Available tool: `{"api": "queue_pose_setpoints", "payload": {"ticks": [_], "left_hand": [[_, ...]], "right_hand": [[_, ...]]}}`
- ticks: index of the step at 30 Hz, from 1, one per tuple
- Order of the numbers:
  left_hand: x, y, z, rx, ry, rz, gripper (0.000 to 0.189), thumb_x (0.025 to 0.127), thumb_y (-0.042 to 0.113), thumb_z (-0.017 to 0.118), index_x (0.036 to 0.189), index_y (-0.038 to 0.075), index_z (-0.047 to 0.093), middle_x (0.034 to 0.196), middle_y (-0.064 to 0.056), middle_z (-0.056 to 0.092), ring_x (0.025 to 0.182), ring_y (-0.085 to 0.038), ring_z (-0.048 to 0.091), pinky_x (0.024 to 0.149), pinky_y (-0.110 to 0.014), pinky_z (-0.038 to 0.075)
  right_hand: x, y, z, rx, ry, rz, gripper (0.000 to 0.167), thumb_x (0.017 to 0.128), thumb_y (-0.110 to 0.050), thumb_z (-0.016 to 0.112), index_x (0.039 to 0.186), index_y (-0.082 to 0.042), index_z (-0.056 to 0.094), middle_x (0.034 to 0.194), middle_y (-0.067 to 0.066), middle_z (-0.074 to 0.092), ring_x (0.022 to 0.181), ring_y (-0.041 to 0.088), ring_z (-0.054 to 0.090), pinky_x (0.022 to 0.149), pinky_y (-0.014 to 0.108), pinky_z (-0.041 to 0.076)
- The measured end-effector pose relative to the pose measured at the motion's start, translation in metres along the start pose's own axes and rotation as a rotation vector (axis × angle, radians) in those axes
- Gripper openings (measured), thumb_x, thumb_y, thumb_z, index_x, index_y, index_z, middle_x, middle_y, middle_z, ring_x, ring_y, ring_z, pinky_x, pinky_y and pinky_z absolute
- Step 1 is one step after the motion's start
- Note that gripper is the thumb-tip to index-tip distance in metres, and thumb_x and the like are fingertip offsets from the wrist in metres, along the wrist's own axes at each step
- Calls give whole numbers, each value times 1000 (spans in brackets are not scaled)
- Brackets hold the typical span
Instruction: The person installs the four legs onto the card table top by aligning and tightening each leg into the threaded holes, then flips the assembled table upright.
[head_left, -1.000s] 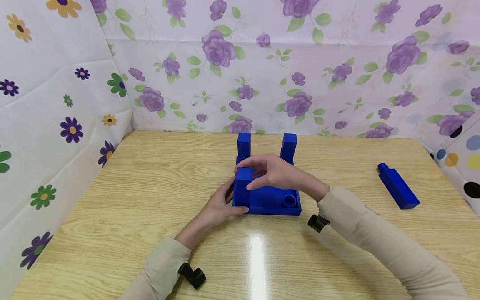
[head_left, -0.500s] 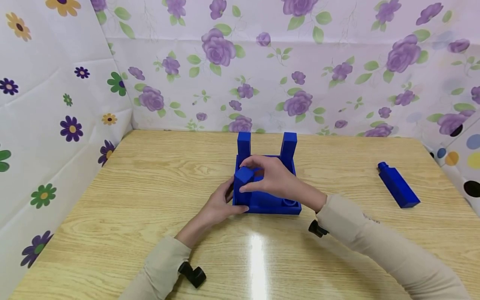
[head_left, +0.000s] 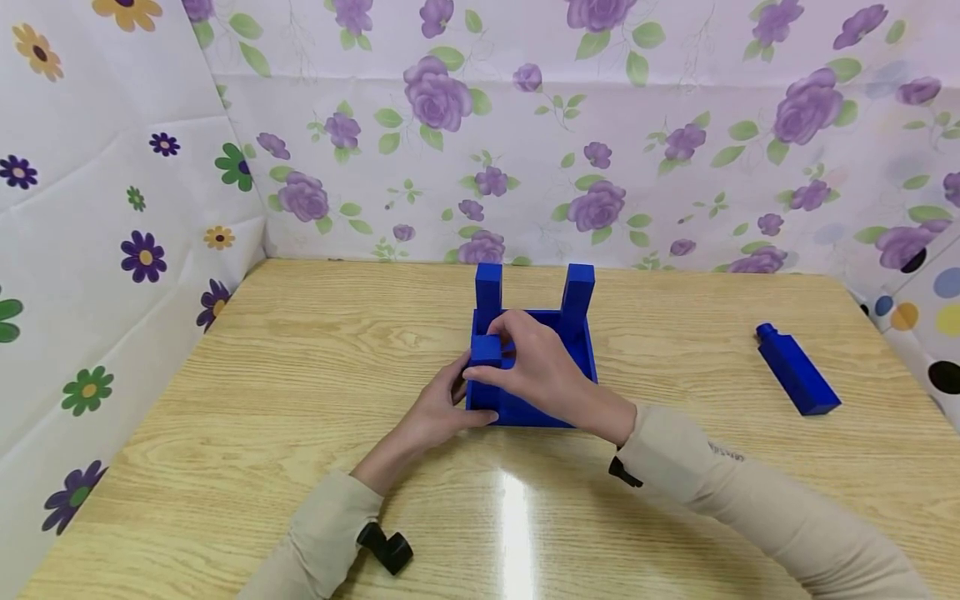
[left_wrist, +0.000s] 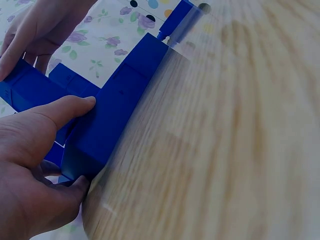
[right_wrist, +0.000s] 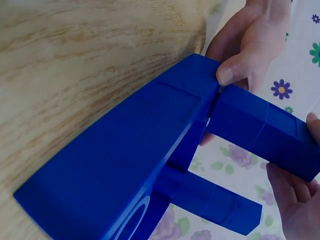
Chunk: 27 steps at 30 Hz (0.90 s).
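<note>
A shallow blue square tray (head_left: 532,414) with raised walls lies on the table, bearing upright square blue legs at several corners. My left hand (head_left: 435,412) grips its near-left corner, thumb on the front wall (left_wrist: 117,105) and fingers around the side. Above that corner, my right hand (head_left: 538,368) pinches the upper end of the near-left leg (head_left: 486,350) between thumb and fingers. In the right wrist view this leg (right_wrist: 260,125) stands at the tray's corner, its lower end close to the left thumb. A round socket ring (right_wrist: 134,217) shows at another corner.
Two blue legs, back left (head_left: 489,285) and back right (head_left: 579,290), rise from the tray's far corners. A loose blue leg (head_left: 798,372) with a threaded neck lies on the wooden table (head_left: 300,350) to the right. Flowered cloth (head_left: 525,167) hangs behind.
The right hand has turned the near-left leg: its top went from square-on to a diamond and back to square-on. The right wrist has swung lower, over the socket corner. The left hand stays.
</note>
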<state>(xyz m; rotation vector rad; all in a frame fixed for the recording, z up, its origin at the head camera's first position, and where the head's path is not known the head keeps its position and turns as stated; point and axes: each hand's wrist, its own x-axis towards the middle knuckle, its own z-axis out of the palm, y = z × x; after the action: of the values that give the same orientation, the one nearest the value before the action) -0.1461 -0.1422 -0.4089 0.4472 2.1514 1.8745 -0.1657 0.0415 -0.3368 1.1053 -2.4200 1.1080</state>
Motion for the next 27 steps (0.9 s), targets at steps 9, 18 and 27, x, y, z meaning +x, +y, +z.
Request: {"api": "queue_pose_setpoints", "payload": {"ticks": [9, 18, 27], "left_hand": [[1, -2, -1, -9, -5, 16, 90, 81, -2, 75, 154, 19, 26, 153, -2, 32, 138, -22, 33, 113, -41, 27], [1, -2, 0, -4, -9, 10, 93, 82, -3, 74, 155, 15, 20, 153, -3, 31, 138, -20, 34, 111, -37, 30], [1, 0, 1, 20, 8, -8, 96, 81, 0, 76, 155, 12, 18, 154, -5, 30, 139, -22, 30, 112, -40, 28]], "right_hand": [[3, -3, 3, 29, 3, 53, 41, 77, -21, 84, 101, -2, 56, 89, 4, 58, 79, 15, 60, 69, 29, 54], [10, 0, -12, 147, -267, 194, 56, 82, -27, 79, 127, -4, 55, 122, 6, 59, 109, 21, 57, 90, 34, 50], [20, 22, -32, 550, -478, 224, 61, 87, -8, 73, 142, -6, 46, 141, 7, 50, 131, 19, 44, 107, 41, 38]]}}
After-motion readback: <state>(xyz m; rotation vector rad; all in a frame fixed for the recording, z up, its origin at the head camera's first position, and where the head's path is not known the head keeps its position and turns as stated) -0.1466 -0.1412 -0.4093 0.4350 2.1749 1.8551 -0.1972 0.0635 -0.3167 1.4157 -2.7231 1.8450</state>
